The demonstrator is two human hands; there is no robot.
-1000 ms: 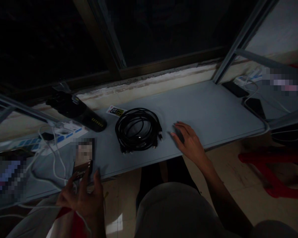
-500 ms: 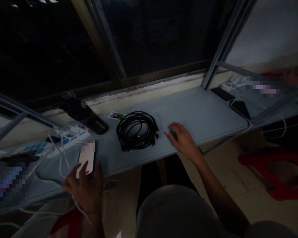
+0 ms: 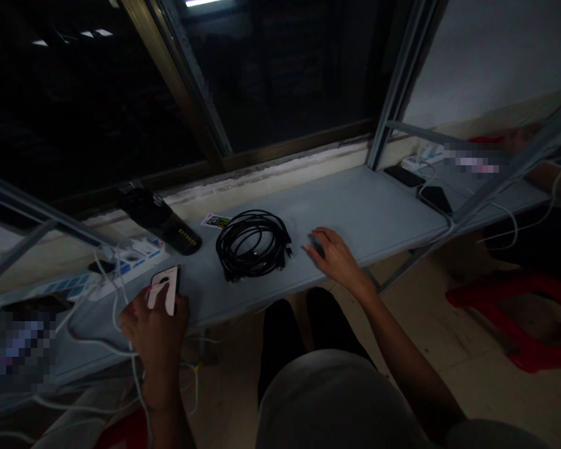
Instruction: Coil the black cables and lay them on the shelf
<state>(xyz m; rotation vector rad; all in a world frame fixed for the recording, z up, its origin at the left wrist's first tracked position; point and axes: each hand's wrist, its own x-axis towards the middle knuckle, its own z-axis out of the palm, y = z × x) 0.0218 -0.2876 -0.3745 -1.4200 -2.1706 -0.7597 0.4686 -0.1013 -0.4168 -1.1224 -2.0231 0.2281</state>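
My left hand (image 3: pixel 153 324) is over the lower part of a lit phone (image 3: pixel 171 280) at the left of the shelf. Its fingers are apart, one of them over the screen, with the thumb by the phone's right side. My right hand (image 3: pixel 335 257) rests on the shelf near its front edge, fingers loosely bent and thumb apart, holding nothing. Between the hands lies a coil of black cable (image 3: pixel 255 249), its plug ends by the right side, a short gap from my right fingertips. Behind the coil is a small printed card (image 3: pixel 214 220), partly covered.
A black bottle (image 3: pixel 184 237) lies tilted behind the phone. White power strips (image 3: pixel 144 252) and loose white cords are on the left. At the right, past a metal frame post (image 3: pixel 378 143), are dark phones (image 3: pixel 434 198) and another person's arm (image 3: pixel 551 181). A red stool (image 3: pixel 518 324) stands below.
My left hand has shifted slightly up over the phone, and the screen picture differs. My right hand keeps its place on the shelf. The view has turned slightly.
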